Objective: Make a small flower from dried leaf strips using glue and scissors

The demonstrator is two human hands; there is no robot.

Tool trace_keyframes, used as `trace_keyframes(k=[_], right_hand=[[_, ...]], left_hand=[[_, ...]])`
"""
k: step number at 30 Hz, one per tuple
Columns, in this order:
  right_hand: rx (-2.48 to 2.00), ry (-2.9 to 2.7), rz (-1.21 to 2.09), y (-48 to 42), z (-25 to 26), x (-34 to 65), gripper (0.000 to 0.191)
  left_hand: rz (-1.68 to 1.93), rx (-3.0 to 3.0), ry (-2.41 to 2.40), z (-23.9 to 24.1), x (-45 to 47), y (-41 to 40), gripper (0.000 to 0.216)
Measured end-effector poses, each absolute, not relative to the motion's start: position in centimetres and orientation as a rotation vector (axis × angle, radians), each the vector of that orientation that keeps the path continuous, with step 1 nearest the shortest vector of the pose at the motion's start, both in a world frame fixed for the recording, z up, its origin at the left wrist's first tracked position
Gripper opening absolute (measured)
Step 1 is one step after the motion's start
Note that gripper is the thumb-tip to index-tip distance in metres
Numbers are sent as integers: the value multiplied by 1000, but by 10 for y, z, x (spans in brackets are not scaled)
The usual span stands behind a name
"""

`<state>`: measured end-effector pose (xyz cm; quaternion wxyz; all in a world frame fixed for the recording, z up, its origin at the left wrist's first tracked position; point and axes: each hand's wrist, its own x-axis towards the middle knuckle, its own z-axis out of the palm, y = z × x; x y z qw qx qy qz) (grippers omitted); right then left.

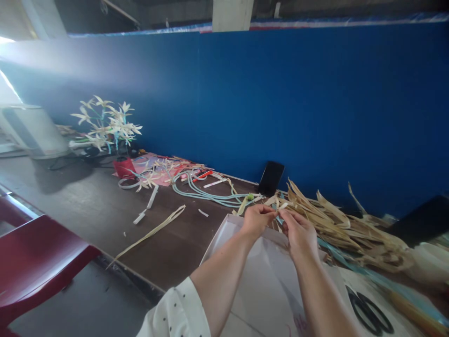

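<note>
Strip [283, 205] pinched w/ L hand [258, 219] & R hand [300, 231] (tips almost meeting)

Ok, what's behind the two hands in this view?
Behind the left hand and right hand: a black phone, dried husks and, farther back, the blue panel. Anything directly covered by the hands can't be seen.

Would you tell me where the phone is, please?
In the head view, the phone is right of centre, by the blue wall, beyond the left hand.
</note>
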<state>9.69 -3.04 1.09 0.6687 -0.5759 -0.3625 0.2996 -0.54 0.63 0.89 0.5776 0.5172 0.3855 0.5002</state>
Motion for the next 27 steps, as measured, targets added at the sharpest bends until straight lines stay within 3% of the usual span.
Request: trace_keyframes(k=[17, 23, 27], right_hand=[[-1259, -600, 490, -28, 14, 108, 45], [-1097, -651, 467, -42, 46, 104, 33], [-1266, -857, 450, -57, 70, 108, 33]], left_hand=[[1208, 1049, 885, 16, -4, 4, 26], [1212, 1068, 867, 20, -7, 0, 22], [1208, 1109, 925, 18, -7, -1, 21]])
